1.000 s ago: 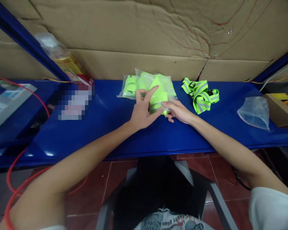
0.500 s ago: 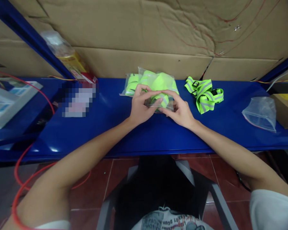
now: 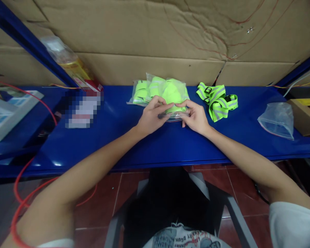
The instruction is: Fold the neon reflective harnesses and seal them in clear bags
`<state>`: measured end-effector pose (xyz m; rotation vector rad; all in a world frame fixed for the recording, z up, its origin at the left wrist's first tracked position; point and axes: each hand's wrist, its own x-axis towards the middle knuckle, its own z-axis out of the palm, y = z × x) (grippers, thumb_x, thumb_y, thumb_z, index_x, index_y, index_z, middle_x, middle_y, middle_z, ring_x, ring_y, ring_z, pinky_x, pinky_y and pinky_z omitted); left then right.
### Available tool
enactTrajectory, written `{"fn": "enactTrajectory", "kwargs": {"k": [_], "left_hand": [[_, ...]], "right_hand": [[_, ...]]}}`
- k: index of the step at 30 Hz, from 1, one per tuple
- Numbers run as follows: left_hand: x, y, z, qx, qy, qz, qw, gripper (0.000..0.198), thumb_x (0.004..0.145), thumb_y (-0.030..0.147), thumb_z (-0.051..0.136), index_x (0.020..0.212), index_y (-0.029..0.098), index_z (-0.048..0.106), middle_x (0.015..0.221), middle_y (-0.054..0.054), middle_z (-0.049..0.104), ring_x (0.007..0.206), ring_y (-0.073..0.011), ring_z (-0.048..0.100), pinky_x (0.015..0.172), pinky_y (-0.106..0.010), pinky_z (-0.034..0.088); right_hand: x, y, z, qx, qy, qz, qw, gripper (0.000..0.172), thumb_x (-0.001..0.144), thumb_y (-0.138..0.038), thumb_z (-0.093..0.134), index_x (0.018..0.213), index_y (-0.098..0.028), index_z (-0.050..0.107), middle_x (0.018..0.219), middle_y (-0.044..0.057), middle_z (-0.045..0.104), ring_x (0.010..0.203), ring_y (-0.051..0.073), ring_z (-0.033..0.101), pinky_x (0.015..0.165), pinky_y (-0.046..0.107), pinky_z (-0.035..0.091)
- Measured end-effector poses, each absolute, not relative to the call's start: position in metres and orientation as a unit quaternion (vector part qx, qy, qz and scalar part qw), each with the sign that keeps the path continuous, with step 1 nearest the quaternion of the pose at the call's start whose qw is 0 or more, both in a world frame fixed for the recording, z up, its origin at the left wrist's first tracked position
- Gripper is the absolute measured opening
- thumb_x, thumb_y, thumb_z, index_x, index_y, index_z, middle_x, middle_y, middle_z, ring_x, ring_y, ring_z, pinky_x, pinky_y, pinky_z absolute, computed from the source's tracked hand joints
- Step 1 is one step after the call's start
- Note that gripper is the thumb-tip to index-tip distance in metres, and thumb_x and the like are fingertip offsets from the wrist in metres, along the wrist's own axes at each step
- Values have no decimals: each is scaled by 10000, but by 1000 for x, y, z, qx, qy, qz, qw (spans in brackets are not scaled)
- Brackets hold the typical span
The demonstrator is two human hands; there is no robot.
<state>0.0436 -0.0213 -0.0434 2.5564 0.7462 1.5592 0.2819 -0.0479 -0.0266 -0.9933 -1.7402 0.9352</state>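
Observation:
Between my two hands is a clear plastic bag (image 3: 175, 114) by its near edge, with neon yellow-green material showing in it. My left hand (image 3: 153, 115) pinches the bag's left side, thumb pointing inward. On the right side, my right hand (image 3: 195, 116) grips the same edge between thumb and fingers. Just behind, more bagged neon reflective straps (image 3: 141, 92) lie in clear plastic, partly overlapped by the held bag. To the right of my right hand sits a loose neon strap (image 3: 218, 101) with grey reflective stripes and a black buckle.
An empty clear zip bag (image 3: 277, 120) lies at the right beside a cardboard box (image 3: 303, 117). A bottle with a yellow label (image 3: 76, 69) leans at the back left. A red cable (image 3: 17, 203) loops past the left edge of the blue shelf (image 3: 113, 137).
My fingers have drawn lower onto the bag's near edge, and the thumbs now point toward each other. The neon material sits farther back from that edge. The view has shifted slightly.

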Motion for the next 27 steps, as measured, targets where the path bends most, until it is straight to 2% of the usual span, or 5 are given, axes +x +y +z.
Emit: {"fn": "enactTrajectory", "kwargs": {"k": [6, 12, 20, 23, 27], "left_hand": [[44, -35, -30, 836, 209, 503, -60, 602, 1010, 428, 752, 1564, 293, 560, 1263, -120, 609, 1125, -256, 672, 963, -414, 608], [35, -36, -8, 807, 257, 528, -69, 1145, 652, 828, 910, 1580, 318, 474, 1526, -165, 584, 1439, -426, 577, 1205, -619, 467], [47, -57, -12, 751, 332, 510, 256, 509, 928, 675, 755, 1039, 178, 756, 884, -62, 767, 772, -207, 718, 725, -324, 577], [57, -62, -12, 683, 329, 513, 404, 525, 895, 652, 820, 1123, 190, 717, 974, -62, 758, 794, -189, 706, 671, -279, 555], [61, -55, -12, 642, 326, 497, 485, 554, 892, 737, 776, 949, 192, 690, 919, -47, 709, 847, -192, 685, 723, -279, 560]], "right_hand": [[272, -52, -10, -330, -618, 436, 565, 453, 750, -554, 962, 1002, -243, 749, 850, 1, 817, 658, 183, 788, 620, 287, 643], [280, -59, 21, -328, -563, 572, 499, 541, 718, -568, 975, 1069, -240, 726, 677, -29, 771, 531, 171, 723, 490, 259, 595], [284, -57, 21, -267, -600, 599, 458, 714, 760, -822, 826, 1086, -186, 803, 473, -64, 601, 347, 95, 467, 414, 237, 437], [285, -53, 12, -320, -638, 500, 491, 565, 735, -738, 907, 864, -197, 805, 454, -84, 504, 384, 54, 374, 418, 213, 351], [286, -46, 0, -406, -638, 462, 464, 547, 839, -767, 803, 859, -221, 821, 636, -31, 646, 520, 99, 539, 499, 234, 466]]}}
